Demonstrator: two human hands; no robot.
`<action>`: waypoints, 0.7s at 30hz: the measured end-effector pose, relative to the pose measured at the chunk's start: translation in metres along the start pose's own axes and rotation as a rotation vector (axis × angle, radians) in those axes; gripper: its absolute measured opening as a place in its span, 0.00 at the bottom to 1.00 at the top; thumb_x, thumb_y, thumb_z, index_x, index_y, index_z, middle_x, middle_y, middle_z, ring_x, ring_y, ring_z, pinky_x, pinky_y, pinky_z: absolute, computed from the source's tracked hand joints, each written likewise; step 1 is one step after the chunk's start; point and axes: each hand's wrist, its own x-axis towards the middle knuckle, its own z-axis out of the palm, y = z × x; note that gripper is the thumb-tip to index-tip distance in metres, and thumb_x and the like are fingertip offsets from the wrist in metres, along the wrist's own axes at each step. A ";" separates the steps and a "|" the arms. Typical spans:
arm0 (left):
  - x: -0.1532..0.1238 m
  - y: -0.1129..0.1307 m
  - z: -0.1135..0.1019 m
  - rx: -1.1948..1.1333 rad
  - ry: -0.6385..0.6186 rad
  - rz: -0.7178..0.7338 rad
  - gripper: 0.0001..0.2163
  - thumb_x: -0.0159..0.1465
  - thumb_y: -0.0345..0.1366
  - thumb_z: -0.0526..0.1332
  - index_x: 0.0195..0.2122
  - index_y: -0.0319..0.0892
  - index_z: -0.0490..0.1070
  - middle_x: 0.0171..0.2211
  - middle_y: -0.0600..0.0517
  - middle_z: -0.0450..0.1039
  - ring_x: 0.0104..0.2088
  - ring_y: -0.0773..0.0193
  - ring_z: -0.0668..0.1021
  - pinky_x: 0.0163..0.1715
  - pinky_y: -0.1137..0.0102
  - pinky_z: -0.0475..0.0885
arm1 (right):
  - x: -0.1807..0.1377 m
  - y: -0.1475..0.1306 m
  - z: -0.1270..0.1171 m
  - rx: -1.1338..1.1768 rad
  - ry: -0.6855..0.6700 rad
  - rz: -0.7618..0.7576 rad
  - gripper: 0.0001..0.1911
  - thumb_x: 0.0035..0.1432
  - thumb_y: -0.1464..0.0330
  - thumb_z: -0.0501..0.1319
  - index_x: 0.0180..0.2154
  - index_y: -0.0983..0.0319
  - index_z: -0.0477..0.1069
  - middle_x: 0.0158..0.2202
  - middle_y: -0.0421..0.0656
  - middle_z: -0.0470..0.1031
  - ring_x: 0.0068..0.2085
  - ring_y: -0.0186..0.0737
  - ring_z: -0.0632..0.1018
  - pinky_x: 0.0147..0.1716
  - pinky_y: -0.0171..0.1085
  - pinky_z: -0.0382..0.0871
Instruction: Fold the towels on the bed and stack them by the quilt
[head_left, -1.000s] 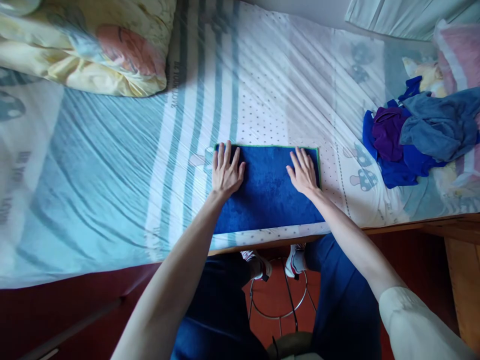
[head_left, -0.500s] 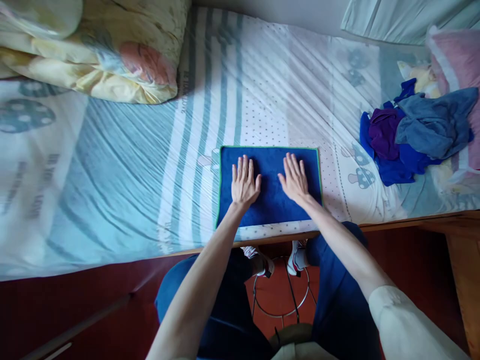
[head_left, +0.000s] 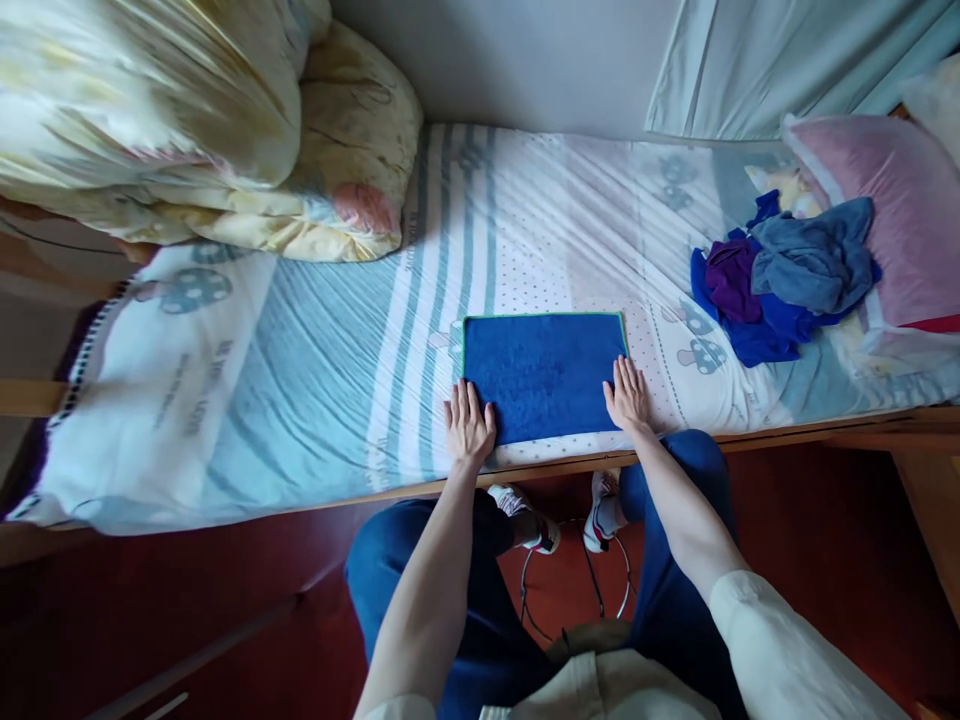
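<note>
A blue towel [head_left: 546, 375] with a green edge lies flat as a rectangle on the bed, close to the front edge. My left hand [head_left: 470, 422] rests flat over its near left corner, fingers stretched out and pointing away from me. On the other side, my right hand [head_left: 628, 395] lies along the towel's right edge near its front corner, with the fingers straight. Neither hand grips anything. Both near corners of the towel are partly hidden under the hands.
Crumpled cloths in blue, purple and grey-blue [head_left: 814, 255] lie in a heap at the right, against a pink pillow [head_left: 907, 215]. A folded yellow quilt [head_left: 352, 150] is piled at the back left. The striped bedsheet [head_left: 322, 370] spreads around the towel; the wooden bed edge [head_left: 555, 468] runs before my knees.
My hands have slid from the middle of the towel outward and toward me, to its near left corner and right edge. The view has tilted up, showing more wall.
</note>
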 end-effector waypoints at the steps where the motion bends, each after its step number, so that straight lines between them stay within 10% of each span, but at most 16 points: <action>1: -0.007 -0.001 -0.001 0.004 0.002 -0.016 0.32 0.72 0.44 0.47 0.74 0.31 0.51 0.74 0.36 0.50 0.76 0.48 0.50 0.74 0.48 0.45 | -0.008 0.004 -0.001 0.003 0.008 0.015 0.35 0.75 0.57 0.42 0.74 0.67 0.49 0.76 0.51 0.51 0.76 0.46 0.51 0.75 0.53 0.42; 10: -0.056 0.004 -0.020 -0.053 0.041 -0.204 0.28 0.70 0.38 0.51 0.70 0.31 0.59 0.72 0.32 0.56 0.74 0.44 0.56 0.73 0.48 0.52 | -0.070 0.026 -0.009 0.127 0.158 0.247 0.25 0.69 0.62 0.53 0.61 0.66 0.72 0.67 0.57 0.67 0.68 0.53 0.67 0.67 0.53 0.60; 15: -0.061 0.006 -0.035 -0.129 0.090 -0.396 0.18 0.67 0.34 0.54 0.57 0.38 0.71 0.57 0.34 0.73 0.63 0.42 0.72 0.64 0.47 0.66 | -0.082 0.022 -0.025 0.192 0.175 0.498 0.14 0.63 0.64 0.59 0.39 0.65 0.80 0.50 0.57 0.79 0.52 0.53 0.77 0.57 0.49 0.69; 21: -0.056 0.003 -0.044 -0.234 0.054 -0.677 0.10 0.65 0.37 0.58 0.43 0.39 0.75 0.40 0.41 0.80 0.47 0.48 0.82 0.54 0.56 0.75 | -0.082 0.015 -0.034 0.432 0.116 0.662 0.12 0.61 0.63 0.63 0.37 0.65 0.79 0.39 0.53 0.84 0.43 0.49 0.82 0.49 0.43 0.73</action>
